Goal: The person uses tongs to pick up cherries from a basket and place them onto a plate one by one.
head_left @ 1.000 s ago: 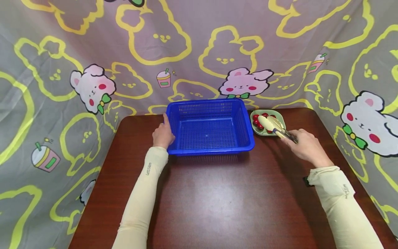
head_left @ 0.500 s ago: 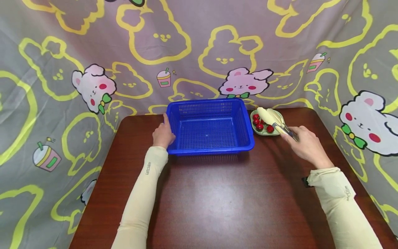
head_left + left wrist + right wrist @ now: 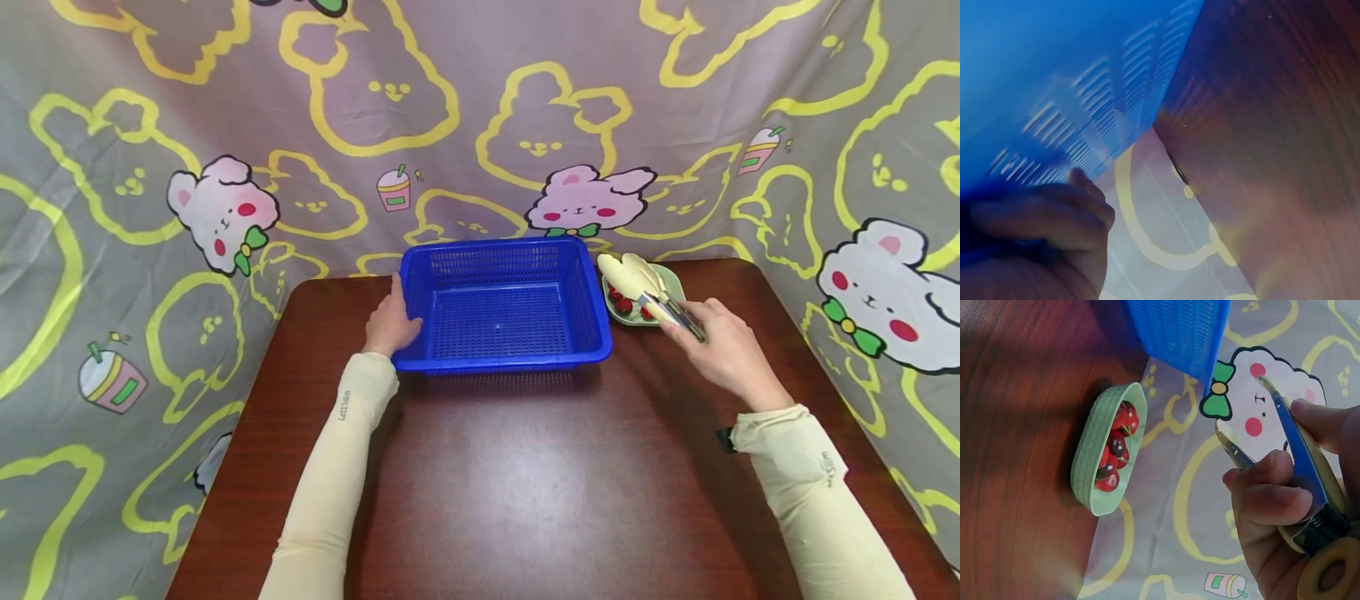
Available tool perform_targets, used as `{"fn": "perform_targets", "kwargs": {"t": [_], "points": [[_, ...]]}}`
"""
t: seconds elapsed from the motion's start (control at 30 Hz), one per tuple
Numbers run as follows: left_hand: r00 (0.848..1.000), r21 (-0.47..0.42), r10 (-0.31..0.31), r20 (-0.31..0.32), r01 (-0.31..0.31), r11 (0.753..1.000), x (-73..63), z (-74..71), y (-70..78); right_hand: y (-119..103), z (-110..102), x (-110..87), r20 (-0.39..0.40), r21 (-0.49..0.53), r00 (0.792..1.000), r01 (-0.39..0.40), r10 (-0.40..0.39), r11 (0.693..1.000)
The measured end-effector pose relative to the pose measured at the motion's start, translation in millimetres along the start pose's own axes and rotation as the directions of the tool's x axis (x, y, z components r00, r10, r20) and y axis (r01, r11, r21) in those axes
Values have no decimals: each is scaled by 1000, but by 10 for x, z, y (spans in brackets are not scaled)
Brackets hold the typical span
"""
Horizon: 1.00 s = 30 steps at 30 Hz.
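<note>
My left hand [image 3: 390, 323] grips the left rim of a blue perforated plastic basket [image 3: 502, 363]; the left wrist view shows its fingers [image 3: 1041, 219] curled by the slotted wall. Nothing lies inside the basket. With my right hand [image 3: 723, 354] I hold cream-tipped tongs [image 3: 633, 279], which overlap a pale green bowl [image 3: 675, 287] in the head view. Thumb and fingers wrap the tongs' handles in the right wrist view, where the two tips stand apart with nothing visible between them. Several red cherries [image 3: 1116, 444] with green stems lie in the bowl.
Basket and bowl stand near the back edge of a dark brown wooden table [image 3: 517, 492], the bowl just right of the basket. A grey curtain [image 3: 480, 108] printed with yellow outlines and white rabbits hangs behind and along both sides.
My right hand has shifted slightly left, and the tongs have risen off the cherries toward the basket's right rim. My left thumb has come further over the left rim.
</note>
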<state>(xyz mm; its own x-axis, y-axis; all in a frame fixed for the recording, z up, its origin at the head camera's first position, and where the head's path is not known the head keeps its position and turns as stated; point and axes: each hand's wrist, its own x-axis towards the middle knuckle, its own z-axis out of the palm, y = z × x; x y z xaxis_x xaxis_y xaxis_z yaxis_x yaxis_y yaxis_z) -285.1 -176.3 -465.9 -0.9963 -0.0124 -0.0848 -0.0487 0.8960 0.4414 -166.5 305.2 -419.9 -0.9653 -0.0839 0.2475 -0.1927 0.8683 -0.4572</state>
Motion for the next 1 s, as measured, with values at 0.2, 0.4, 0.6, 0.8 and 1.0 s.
{"fn": "perform_targets", "kwargs": {"t": [0.2,0.4,0.6,0.8,1.0], "points": [[997,-120,59,57,-52,991,-4,-49,-68,-53,20,-10,-3,-1,1000,12,-12,1000],[992,-231,80,95,-56,971,-42,-113,-125,-93,43,-10,-2,-4,1000,25,-25,1000],[992,-246,100,74,-79,966,-94,-129,-141,-101,61,-24,-31,-21,998,51,-52,998],[994,-192,85,65,-71,979,-152,-83,-158,-75,74,-70,-30,-42,996,83,-84,996],[996,-171,76,38,-68,983,-161,-34,-162,-32,61,-150,-38,-52,996,84,-86,995]]}}
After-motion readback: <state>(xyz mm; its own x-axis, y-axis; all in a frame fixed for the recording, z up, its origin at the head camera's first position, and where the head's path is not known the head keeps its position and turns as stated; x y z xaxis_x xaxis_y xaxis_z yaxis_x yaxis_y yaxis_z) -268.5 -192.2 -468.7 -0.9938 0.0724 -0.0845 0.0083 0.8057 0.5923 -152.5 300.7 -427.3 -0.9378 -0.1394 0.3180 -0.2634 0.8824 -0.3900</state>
